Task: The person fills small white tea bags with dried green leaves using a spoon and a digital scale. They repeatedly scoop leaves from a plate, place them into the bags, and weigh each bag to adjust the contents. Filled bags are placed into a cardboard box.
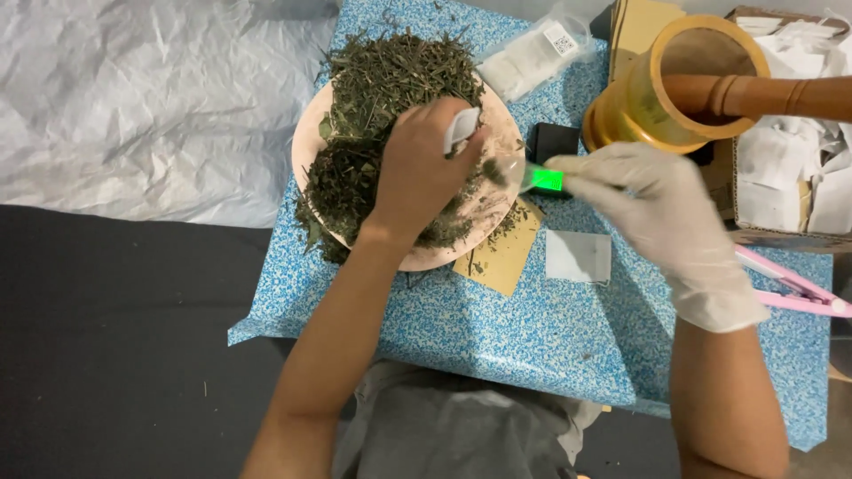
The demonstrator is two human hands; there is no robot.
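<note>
Two hands: both closed on something.
Left hand (417, 173): bare, pinches a small white paper sachet (461, 129) over the plate.
Right hand (661, 217): white-gloved, grips a green-handled scoop (532, 177), tip at the sachet.
Plate (444, 257): round, pinkish, heaped with dry herb leaves (382, 98).
Table (532, 328): blue speckled cover.

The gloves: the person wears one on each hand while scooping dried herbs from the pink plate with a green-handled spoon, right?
Not quite. The head view shows only the right hand gloved; the left hand is bare and holds a small white bag over the pink plate. The rest stands: the right hand holds the green-handled spoon at the dried herbs.
</note>
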